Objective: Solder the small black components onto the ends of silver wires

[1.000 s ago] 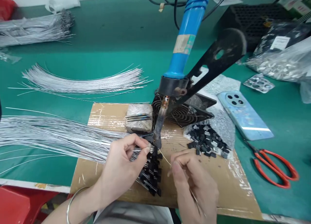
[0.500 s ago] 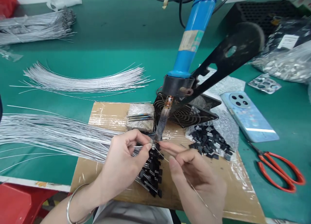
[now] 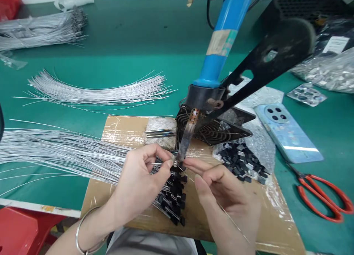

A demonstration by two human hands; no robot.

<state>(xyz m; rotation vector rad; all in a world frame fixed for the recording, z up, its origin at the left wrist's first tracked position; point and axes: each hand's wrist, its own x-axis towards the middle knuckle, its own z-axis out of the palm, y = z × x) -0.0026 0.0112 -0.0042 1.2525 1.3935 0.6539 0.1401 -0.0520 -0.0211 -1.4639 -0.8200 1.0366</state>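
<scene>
My left hand (image 3: 142,181) is closed in a pinch on the end of a thin grey wire (image 3: 157,163), right at the tip of the soldering iron (image 3: 186,140). Fingertips partly hide the small piece at the wire's end. My right hand (image 3: 228,203) grips a strand of solder wire (image 3: 231,220) between thumb and fingers, its far end reaching the iron's tip. The iron has a blue handle (image 3: 211,68) and is clamped pointing down in a black stand (image 3: 265,59). Below my left hand lie several wires with black end pieces (image 3: 174,201).
A wire bundle (image 3: 61,151) runs in from the left; another bundle (image 3: 96,94) lies behind it. A black fan (image 3: 212,131), loose black pieces (image 3: 240,161), a blue phone (image 3: 289,131) and red-handled cutters (image 3: 322,196) stand or lie rightward. Cardboard (image 3: 265,218) covers the work area.
The view has shifted slightly, so the iron and phone appear a little further right. Both hands keep nearly the same pose at the iron's tip, still holding the wire and the solder wire.
</scene>
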